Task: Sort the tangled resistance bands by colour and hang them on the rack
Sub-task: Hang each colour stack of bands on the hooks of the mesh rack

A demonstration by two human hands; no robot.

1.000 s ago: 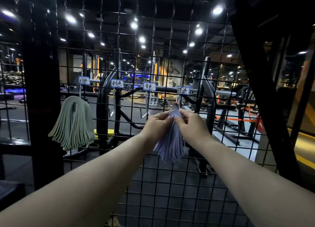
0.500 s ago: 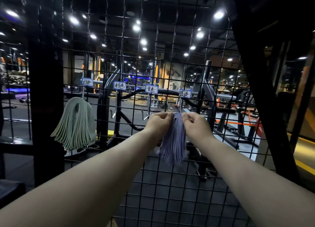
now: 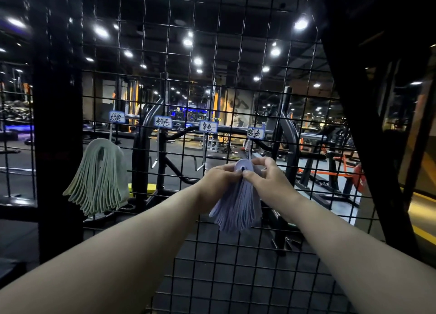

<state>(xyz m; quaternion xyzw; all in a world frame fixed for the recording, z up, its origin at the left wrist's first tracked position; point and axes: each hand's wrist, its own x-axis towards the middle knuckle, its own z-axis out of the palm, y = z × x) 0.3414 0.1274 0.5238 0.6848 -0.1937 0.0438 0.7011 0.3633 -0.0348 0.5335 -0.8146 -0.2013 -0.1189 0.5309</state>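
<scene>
Your left hand (image 3: 218, 181) and right hand (image 3: 271, 179) both pinch the looped top of the blue bands (image 3: 238, 210), under the rightmost label (image 3: 255, 133) on the rack (image 3: 197, 243). The bundle's long axis runs vertically, ends pointing down. The green bands (image 3: 99, 179) hang at the left.

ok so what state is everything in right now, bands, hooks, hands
green bands, hanging in a bunch on the leftmost hook, untouched
bluish bands, bunch hanging down, top loop held at the rightmost hook; seated or not, cannot tell
second hook, bare
third hook, bare
left hand, pinching the top of the bluish bands
right hand, pinching the top of the bluish bands
</scene>
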